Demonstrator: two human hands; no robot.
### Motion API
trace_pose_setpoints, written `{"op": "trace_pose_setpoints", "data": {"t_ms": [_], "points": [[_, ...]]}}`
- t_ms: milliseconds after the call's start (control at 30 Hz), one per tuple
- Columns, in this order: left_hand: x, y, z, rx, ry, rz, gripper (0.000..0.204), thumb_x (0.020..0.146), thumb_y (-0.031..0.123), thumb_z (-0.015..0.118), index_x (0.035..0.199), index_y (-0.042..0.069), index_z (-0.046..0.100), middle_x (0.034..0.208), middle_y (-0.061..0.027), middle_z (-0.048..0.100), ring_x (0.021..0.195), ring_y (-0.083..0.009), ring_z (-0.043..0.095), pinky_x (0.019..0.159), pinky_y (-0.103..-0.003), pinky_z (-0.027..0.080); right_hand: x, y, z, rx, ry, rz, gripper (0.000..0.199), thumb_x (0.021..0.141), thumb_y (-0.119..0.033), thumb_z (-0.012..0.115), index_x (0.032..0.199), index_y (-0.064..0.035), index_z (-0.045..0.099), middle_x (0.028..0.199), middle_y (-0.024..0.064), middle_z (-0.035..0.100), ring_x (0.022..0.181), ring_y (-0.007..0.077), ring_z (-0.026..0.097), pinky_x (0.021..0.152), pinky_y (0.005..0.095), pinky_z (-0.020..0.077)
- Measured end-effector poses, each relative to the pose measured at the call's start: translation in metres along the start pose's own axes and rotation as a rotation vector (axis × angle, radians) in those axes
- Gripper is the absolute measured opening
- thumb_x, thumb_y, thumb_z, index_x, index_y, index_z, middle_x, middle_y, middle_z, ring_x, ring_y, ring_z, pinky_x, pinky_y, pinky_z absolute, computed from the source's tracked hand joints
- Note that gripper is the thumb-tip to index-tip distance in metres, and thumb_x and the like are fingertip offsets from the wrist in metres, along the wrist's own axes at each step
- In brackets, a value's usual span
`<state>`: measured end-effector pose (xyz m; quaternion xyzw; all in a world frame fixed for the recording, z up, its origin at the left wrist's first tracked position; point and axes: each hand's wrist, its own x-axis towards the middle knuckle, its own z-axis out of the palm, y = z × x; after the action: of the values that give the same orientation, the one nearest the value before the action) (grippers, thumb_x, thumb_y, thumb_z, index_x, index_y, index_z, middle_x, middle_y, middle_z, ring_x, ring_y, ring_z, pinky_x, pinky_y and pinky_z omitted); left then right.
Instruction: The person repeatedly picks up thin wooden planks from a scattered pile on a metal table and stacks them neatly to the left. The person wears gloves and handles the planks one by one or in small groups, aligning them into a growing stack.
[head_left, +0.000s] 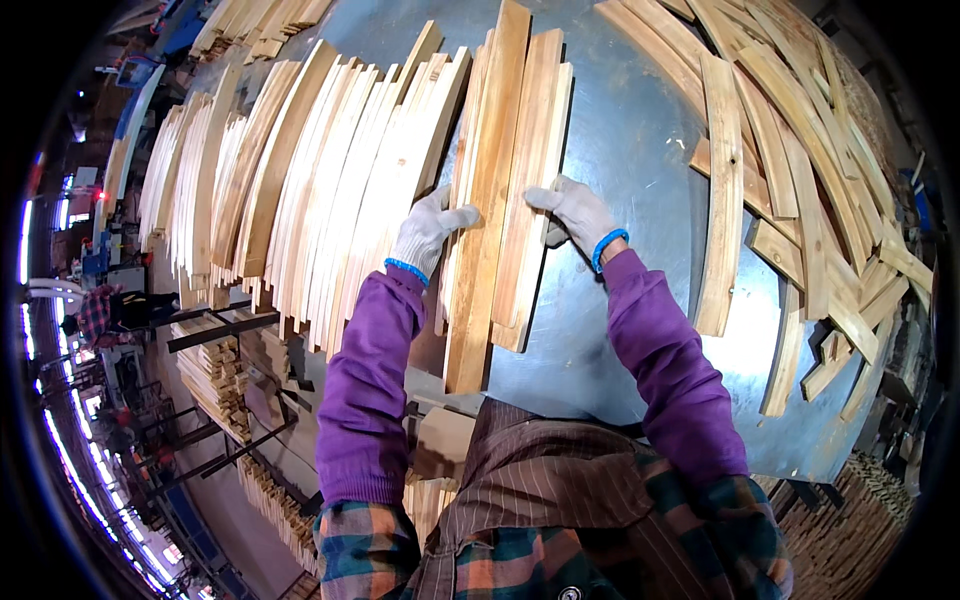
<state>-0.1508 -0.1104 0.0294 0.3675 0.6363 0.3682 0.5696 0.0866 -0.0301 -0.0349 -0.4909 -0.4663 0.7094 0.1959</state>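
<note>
A small bundle of wooden boards (487, 215) lies lengthwise before me on the grey metal tabletop (630, 170), one longer darker board standing above the others. My left hand (428, 232), in a white knit glove with a blue cuff, grips the bundle's left side, thumb over the top. On the opposite side my right hand (578, 214), gloved alike, presses the outer boards, its thumb on their upper face and its other fingers partly hidden beside and below. Both hands are closed around the bundle from either side.
Rows of pale wooden strips (340, 180) stand close together at the left. Loose boards (722, 200) lie crossed in a heap at the right. More stacked strips (215, 375) rest on a dark metal rack at the lower left. Another person (110, 308) is at the far left.
</note>
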Motion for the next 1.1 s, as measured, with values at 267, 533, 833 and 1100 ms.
{"op": "trace_pose_setpoints", "data": {"t_ms": [267, 533, 833, 1100], "points": [[0.001, 0.002, 0.002, -0.061, -0.035, 0.002, 0.056, 0.083, 0.016, 0.072, 0.133, -0.007, 0.062, 0.112, -0.015, 0.071, 0.098, -0.0227, 0.067, 0.096, -0.032, 0.052, 0.008, 0.007, 0.019, -0.137, 0.224, -0.048, 0.064, 0.078, -0.041, 0.084, 0.116, 0.0052, 0.062, 0.089, 0.0142, 0.072, 0.074, 0.0229, 0.072, 0.066, 0.0364, 0.0589], [-0.001, -0.006, -0.007, -0.056, -0.101, 0.0, 0.08, 0.083, 0.031, 0.08, 0.146, -0.009, 0.051, 0.127, -0.0171, 0.068, 0.112, -0.0232, 0.065, 0.104, -0.033, 0.049, -0.025, -0.016, 0.008, -0.465, 0.263, 0.057, 0.067, 0.076, -0.045, 0.079, 0.118, 0.0042, 0.061, 0.103, 0.0208, 0.073, 0.094, 0.0331, 0.073, 0.086, 0.0432, 0.0558], [-0.006, -0.005, 0.0, -0.047, -0.033, -0.036, 0.057, 0.087, 0.016, 0.075, 0.137, -0.007, 0.06, 0.114, -0.0133, 0.072, 0.096, -0.021, 0.069, 0.091, -0.032, 0.055, -0.043, -0.035, 0.015, -0.545, 0.265, 0.075, 0.073, 0.082, -0.045, 0.074, 0.131, 0.0066, 0.055, 0.114, 0.0264, 0.071, 0.105, 0.0395, 0.072, 0.096, 0.0487, 0.0529], [-0.009, 0.042, 0.046, 0.694, 0.15, -0.133, 0.101, 0.084, 0.061, 0.076, 0.152, -0.002, 0.036, 0.126, -0.0288, 0.067, 0.112, -0.0427, 0.069, 0.096, -0.047, 0.054, -0.022, -0.009, 0.005, -0.209, -0.143, -0.085, 0.052, 0.099, -0.033, 0.053, 0.136, 0.0037, 0.051, 0.097, 0.0209, 0.071, 0.085, 0.0307, 0.072, 0.072, 0.0409, 0.0574]]}}
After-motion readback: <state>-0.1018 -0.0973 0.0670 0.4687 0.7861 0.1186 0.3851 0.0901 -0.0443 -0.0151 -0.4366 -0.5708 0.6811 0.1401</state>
